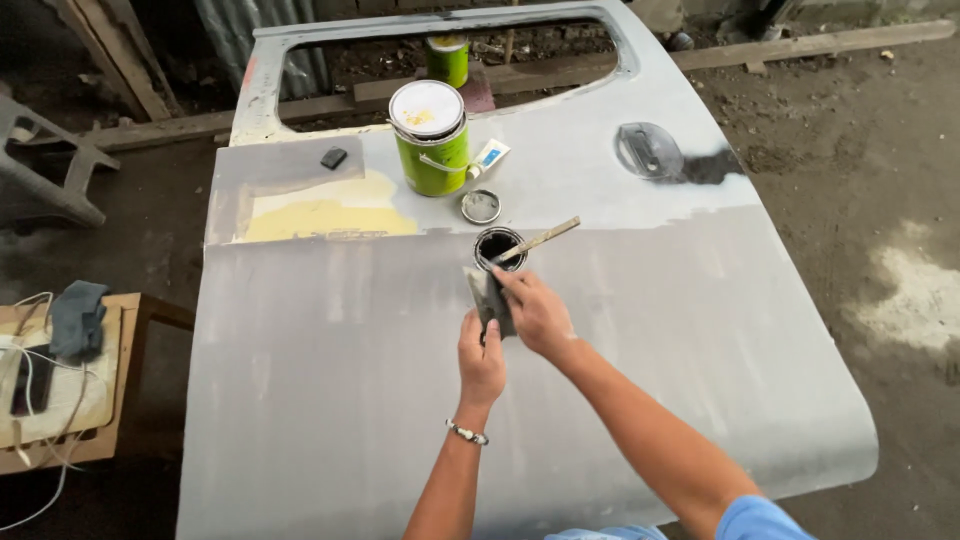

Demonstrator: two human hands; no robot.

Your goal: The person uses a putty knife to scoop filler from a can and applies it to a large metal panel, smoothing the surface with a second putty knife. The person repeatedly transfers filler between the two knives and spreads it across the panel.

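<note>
A grey car door panel lies flat in front of me. My left hand and my right hand meet over its middle, both gripping a flat dark spreader. Just beyond them stands a small open tin with dark contents, and a wooden stick rests in it, leaning right. The tin's round lid lies behind it. A yellowish filler patch covers the panel's upper left.
A green can with a white lid and a small tube sit near the window opening, a second green can beyond. A small black block lies at upper left. A wooden stool with cloth and cables stands left. Dirt floor surrounds.
</note>
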